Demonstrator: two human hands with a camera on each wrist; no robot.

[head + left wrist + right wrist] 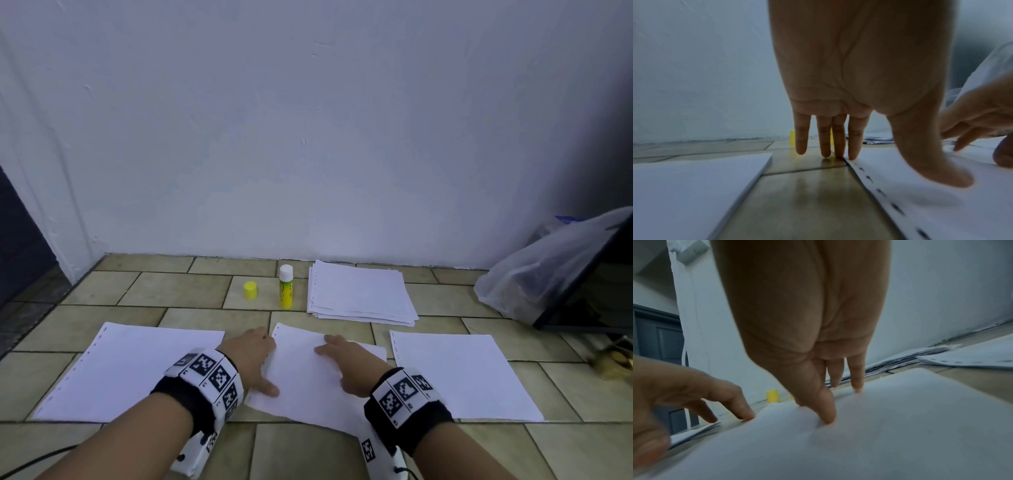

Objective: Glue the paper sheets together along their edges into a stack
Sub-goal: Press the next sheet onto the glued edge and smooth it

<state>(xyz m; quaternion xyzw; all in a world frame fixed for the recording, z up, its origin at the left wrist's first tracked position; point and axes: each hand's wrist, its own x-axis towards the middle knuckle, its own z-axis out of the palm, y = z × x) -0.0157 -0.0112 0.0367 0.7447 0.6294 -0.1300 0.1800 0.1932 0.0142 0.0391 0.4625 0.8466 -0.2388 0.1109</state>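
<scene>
A white punched paper sheet (308,373) lies skewed on the tiled floor between my two hands. My left hand (255,356) rests at the sheet's perforated left edge (875,183), fingers (854,138) straight, thumb on the paper. My right hand (346,363) lies flat on the sheet (890,426), fingers straight and pressing down. Further white sheets lie at the left (133,370) and at the right (462,373). A loose pile of paper (359,291) sits near the wall. The uncapped glue stick (286,287) stands upright beside its yellow cap (250,290).
A white wall (308,137) closes off the floor just behind the pile. A clear plastic bag (548,270) and a dark slanted panel (589,281) stand at the right. A black cable (30,462) runs along the floor at the lower left.
</scene>
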